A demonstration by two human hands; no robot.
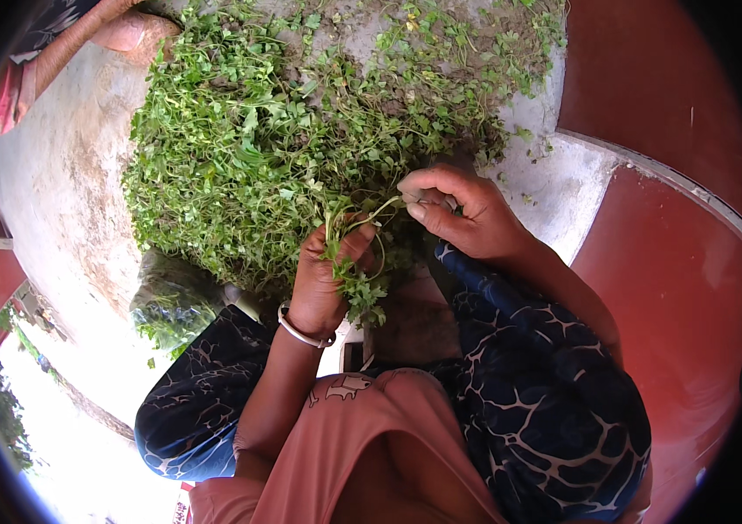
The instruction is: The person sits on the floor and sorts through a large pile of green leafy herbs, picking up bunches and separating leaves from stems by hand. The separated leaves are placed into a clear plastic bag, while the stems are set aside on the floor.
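A small bunch of leafy green herb [362,293] is gripped in my left hand [323,275], its leaves hanging past the fingers. A pale bracelet [305,334] circles that wrist. To its right, my right hand [467,210] has thumb and forefinger pinched at the tip of a thin stem [384,207] that runs over from the bunch. Its other fingers curl behind and are partly hidden. Just beyond both hands lies a broad heap of loose green herb [231,157], tangled with roots and soil.
Soil and scattered sprigs [441,61] spread over the far floor. A clear plastic bag [175,297] with greens lies left of my knee. Another person's arm [83,39] reaches in at the upper left. Red wall panels [659,306] stand on the right, beside a pale ledge [576,179].
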